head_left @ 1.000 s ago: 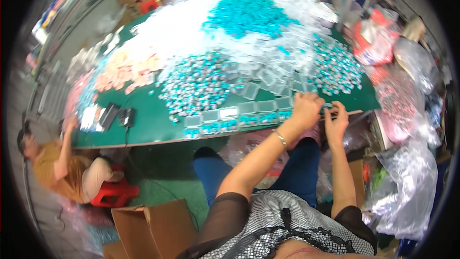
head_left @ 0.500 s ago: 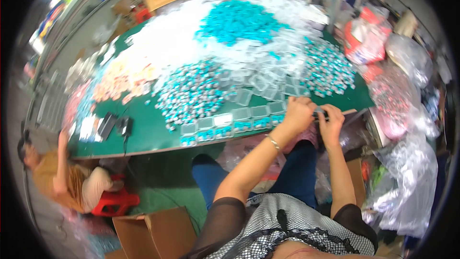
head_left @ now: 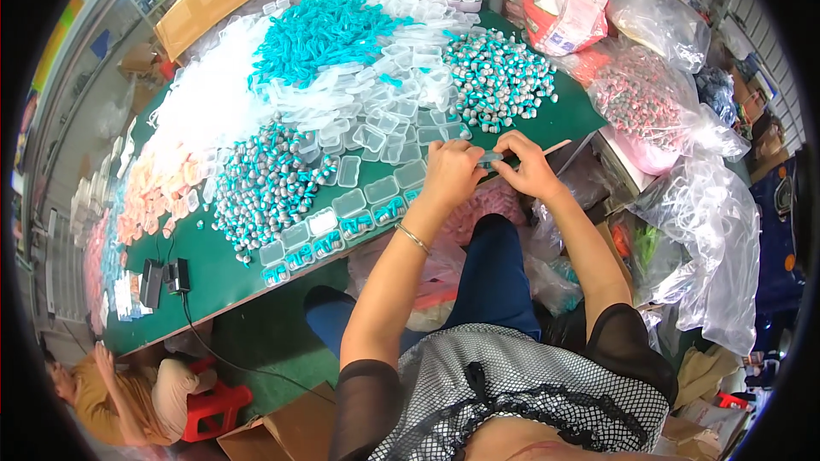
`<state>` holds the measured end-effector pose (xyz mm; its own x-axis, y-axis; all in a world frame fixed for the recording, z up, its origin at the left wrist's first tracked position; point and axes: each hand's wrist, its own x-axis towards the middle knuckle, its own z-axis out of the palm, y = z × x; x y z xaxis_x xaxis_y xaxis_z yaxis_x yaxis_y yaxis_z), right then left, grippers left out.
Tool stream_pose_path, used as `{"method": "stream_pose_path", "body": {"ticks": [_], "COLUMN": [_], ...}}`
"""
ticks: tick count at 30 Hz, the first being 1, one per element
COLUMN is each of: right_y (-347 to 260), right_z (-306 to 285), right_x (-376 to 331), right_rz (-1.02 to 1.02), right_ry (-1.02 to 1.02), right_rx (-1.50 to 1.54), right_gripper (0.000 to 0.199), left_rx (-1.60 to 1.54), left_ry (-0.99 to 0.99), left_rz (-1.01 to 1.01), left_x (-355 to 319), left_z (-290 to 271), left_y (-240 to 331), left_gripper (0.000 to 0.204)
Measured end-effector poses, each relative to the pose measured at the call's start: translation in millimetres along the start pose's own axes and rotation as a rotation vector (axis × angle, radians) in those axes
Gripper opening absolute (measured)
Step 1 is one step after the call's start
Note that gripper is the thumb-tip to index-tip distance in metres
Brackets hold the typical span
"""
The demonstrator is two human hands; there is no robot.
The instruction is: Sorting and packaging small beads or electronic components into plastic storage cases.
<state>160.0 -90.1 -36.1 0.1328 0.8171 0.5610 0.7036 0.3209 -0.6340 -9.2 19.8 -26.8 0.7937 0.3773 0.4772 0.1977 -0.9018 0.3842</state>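
Here we had both hands close together at the near edge of the green table [head_left: 555,115], and between them sat the box [head_left: 489,159], small and see-through, with a touch of teal to it. Our left hand [head_left: 454,172] had its fingertips pinched on one side; our right hand [head_left: 527,169] gripped the other, thumb and finger meeting at it. Fingers hid much of the box, so we could not tell whether its lid was closed. Just to the left, we had the row [head_left: 346,226] of open boxes slanting along the edge, lids laid back, teal-and-grey bits in their trays, its nearest end beside our left hand. Beyond it rose the left pile [head_left: 265,179] of those same bits, with the right pile [head_left: 500,77] past our hands, and loose clear boxes [head_left: 389,132] spread between. Farther back, we had the teal heap [head_left: 320,38] on a pale bed of clear plastic, and peach pieces [head_left: 158,183] off to the left. Filled bags [head_left: 645,98] crowded our right. At far left, a co-worker [head_left: 120,393] sat on a red stool [head_left: 213,410], one hand up by the table's corner.
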Motion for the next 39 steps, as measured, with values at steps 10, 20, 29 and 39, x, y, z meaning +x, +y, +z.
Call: {"method": "stream_pose_path", "body": {"ticks": [10,20,29,39], "right_y": [-8,-17,-58,-73], "right_z": [2,-4,-9,20], "right_x": [-7,-8,-10,-20], "right_rz": [-0.059,0.008,-0.089,0.1], "right_ry": [0.005,0.002,-0.005,0.131], "right_rx": [-0.039,-0.053,0.064,0.513], "right_gripper": [0.034,0.027,0.033,0.042], "left_rx": [-0.002,-0.171,-0.339,-0.461], "left_ry": [-0.003,0.129,0.255,0.282], "left_rz": [-0.002,0.102,0.072,-0.087], "left_x": [1,-4,-33,-61], "left_z": [-1,-6,-33,-48], "left_y": [-4,-1,25,30], "left_gripper": [0.028,0.022,0.032,0.045]}}
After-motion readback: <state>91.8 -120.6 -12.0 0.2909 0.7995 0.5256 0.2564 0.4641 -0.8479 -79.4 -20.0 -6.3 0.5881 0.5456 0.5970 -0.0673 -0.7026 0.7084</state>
